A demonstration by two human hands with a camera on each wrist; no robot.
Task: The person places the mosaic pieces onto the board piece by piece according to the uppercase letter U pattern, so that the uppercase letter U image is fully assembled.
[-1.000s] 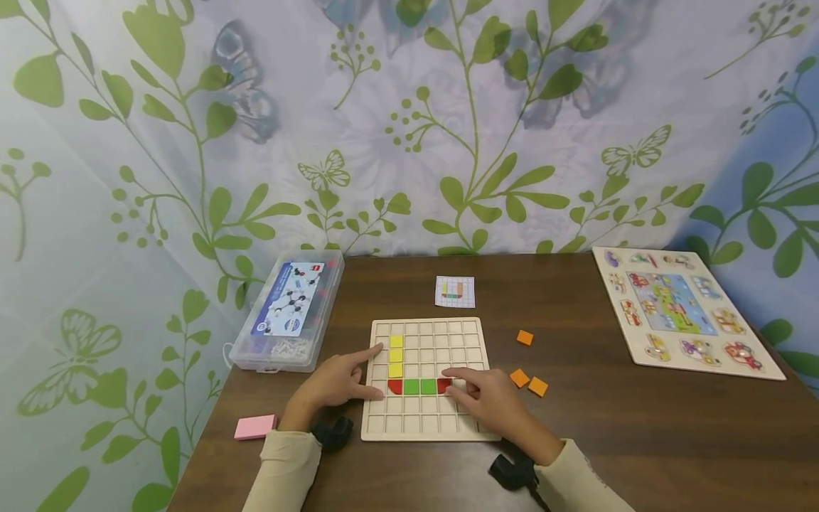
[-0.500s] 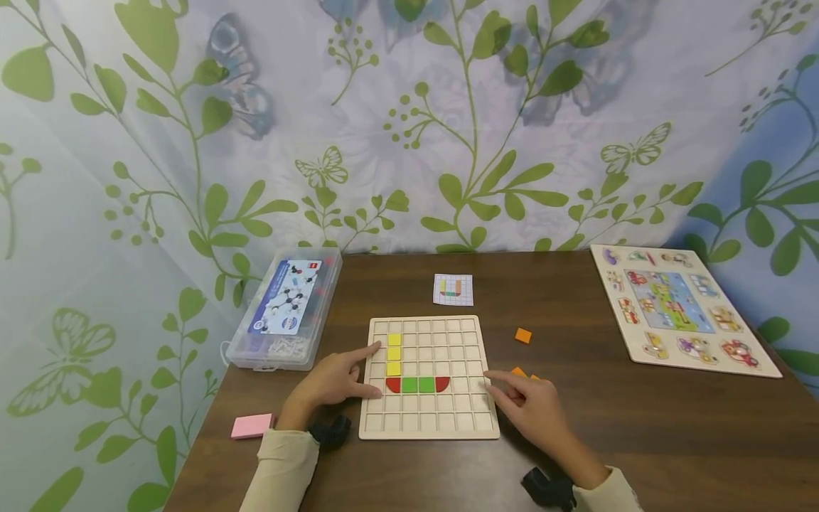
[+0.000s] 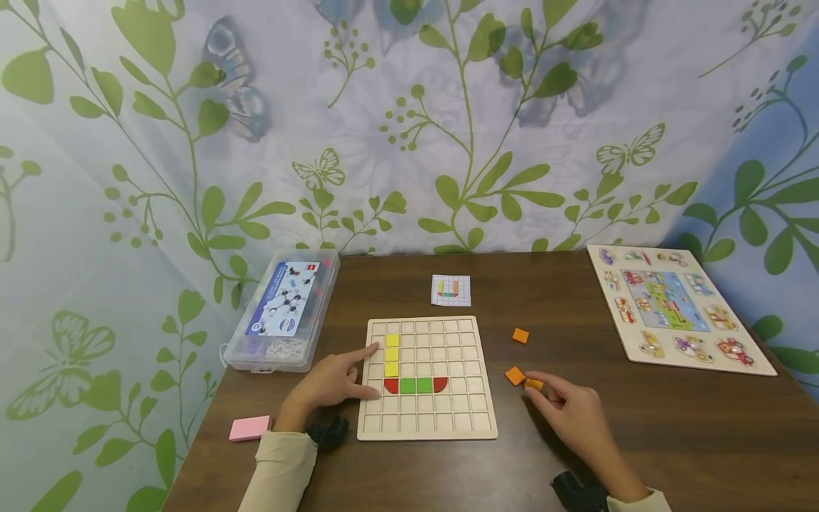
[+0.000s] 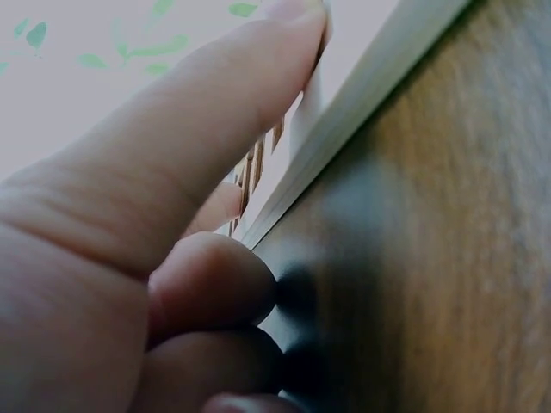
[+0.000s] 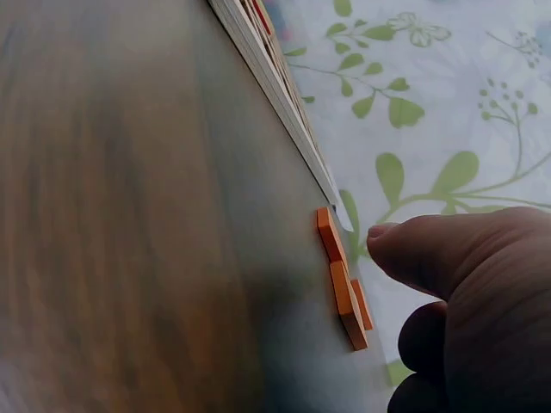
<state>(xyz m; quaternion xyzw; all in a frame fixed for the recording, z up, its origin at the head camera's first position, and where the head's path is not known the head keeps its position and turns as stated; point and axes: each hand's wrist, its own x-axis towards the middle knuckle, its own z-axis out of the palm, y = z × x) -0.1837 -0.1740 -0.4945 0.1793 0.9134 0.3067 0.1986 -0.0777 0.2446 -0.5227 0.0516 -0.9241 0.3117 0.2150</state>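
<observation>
A wooden grid board (image 3: 425, 414) lies on the table. Its squares hold a column of yellow tiles (image 3: 392, 354) and a row of two green tiles (image 3: 416, 385) between two red rounded pieces (image 3: 440, 385). At the board's left edge rests my left hand (image 3: 333, 384), index finger and thumb spread along it, the other fingers bent under. My right hand (image 3: 569, 405) is right of the board, with thumb and index fingertips at an orange tile (image 3: 534, 385). In the right wrist view the thumb (image 5: 413, 245) is a little above the orange tiles (image 5: 349, 305), which lie on the table.
Two more orange tiles lie nearby, one (image 3: 515, 375) beside the fingertips, one (image 3: 520, 335) farther back. A printed pattern card (image 3: 451, 290) lies behind the board. A clear plastic case (image 3: 284, 306) and pink block (image 3: 250, 428) are left; a picture puzzle (image 3: 678, 309) is right.
My right hand has left the red piece at the row's right end and moved right, off the board, to the orange tiles. My left hand has stayed at the board's edge.
</observation>
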